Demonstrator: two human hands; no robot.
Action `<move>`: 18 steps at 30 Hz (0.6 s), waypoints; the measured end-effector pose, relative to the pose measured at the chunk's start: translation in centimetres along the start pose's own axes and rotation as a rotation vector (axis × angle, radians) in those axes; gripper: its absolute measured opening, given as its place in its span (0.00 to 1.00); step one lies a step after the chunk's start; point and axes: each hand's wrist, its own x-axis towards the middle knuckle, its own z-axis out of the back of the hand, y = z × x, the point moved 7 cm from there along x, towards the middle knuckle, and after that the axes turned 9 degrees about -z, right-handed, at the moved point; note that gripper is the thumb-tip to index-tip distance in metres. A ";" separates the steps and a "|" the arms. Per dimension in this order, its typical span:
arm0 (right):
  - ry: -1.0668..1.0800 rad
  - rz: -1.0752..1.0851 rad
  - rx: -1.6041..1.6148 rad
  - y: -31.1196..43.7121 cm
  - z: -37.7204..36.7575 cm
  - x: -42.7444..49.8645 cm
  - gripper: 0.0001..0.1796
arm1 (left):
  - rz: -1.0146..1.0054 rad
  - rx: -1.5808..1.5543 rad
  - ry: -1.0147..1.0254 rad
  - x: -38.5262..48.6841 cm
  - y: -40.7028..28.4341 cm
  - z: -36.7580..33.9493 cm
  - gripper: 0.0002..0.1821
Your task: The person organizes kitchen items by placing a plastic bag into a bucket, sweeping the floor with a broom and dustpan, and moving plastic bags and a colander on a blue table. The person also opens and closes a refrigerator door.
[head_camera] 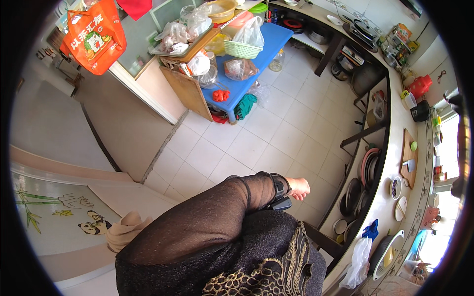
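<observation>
My left hand point(299, 188) is in front of my body, its fingers curled in and nothing visible in them. A black strap with a dark box-like device point(280, 204) sits around that wrist, below the sheer black sleeve point(207, 218). My right hand is out of view. Beyond the left hand is the tiled floor point(255, 144). To its right runs a long counter point(394, 122). On it are a wooden cutting board point(409, 177) with a cleaver point(409, 165) and a round green item point(413, 145), a bowl point(395, 188), and a plate with chopsticks point(400, 212).
A blue table point(279, 35) holds a green basket point(242, 49) and several bags. Beside it leans a wooden board point(187, 92). A glass jar point(276, 63) stands on the floor. Under the counter are pans point(351, 196). An orange bag point(95, 37) hangs upper left; a basin point(378, 259) sits lower right.
</observation>
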 end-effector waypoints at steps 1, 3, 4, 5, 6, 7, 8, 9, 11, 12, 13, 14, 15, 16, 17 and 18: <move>-0.003 -0.004 -0.002 0.1 -0.1 0.0 0.13 | -0.002 0.000 -0.002 -0.1 -0.1 -0.1 0.11; -0.003 -0.017 -0.006 -0.1 -0.2 -0.1 0.14 | -0.007 -0.002 -0.007 -0.3 -0.5 -0.2 0.10; -0.002 -0.020 -0.010 -0.1 -0.4 -0.1 0.14 | 0.004 0.013 0.016 -0.4 -0.7 -0.3 0.14; -0.002 -0.026 -0.013 -0.2 -0.3 -0.1 0.14 | 0.016 0.029 0.039 -0.7 -1.0 -0.2 0.18; 0.000 -0.029 -0.018 -0.3 -0.4 -0.1 0.14 | 0.028 0.042 0.059 -0.9 -1.0 -0.2 0.22; 0.004 -0.030 -0.024 -0.4 -0.5 -0.1 0.14 | 0.017 0.029 0.031 -0.9 -0.9 0.1 0.18; 0.008 -0.033 -0.031 -0.5 -0.7 -0.2 0.14 | 0.007 0.016 0.003 -0.7 -0.5 0.5 0.15; 0.011 -0.030 -0.041 -0.4 -0.8 -0.2 0.14 | -0.002 0.002 -0.026 -0.8 -0.3 0.9 0.11; 0.019 -0.038 -0.068 -0.8 -0.8 -0.5 0.14 | 0.019 0.012 -0.030 -1.1 -0.4 1.4 0.12; 0.016 -0.044 -0.081 -1.2 -0.8 -0.6 0.15 | 0.027 0.018 -0.028 -1.2 -0.6 1.5 0.12; 0.016 -0.046 -0.091 -1.6 -0.8 -0.8 0.15 | 0.020 0.005 -0.031 -1.1 -0.6 1.7 0.12; 0.017 -0.052 -0.108 -2.2 -0.9 -1.1 0.15 | 0.014 -0.006 -0.034 -0.9 -0.4 2.0 0.12; 0.021 -0.052 -0.126 -2.6 -1.2 -1.4 0.15 | 0.009 -0.017 -0.035 -0.8 -0.2 2.2 0.11; 0.021 -0.071 -0.133 -3.6 -1.3 -2.5 0.15 | 0.009 -0.023 0.017 -0.4 -0.4 1.9 0.11; 0.023 -0.075 -0.148 -4.3 -1.6 -3.4 0.15 | 0.013 -0.027 0.072 -0.4 -0.8 2.1 0.10; 0.025 -0.085 -0.172 -5.0 -1.3 -4.5 0.15 | 0.018 -0.044 0.090 -1.2 -1.6 1.8 0.09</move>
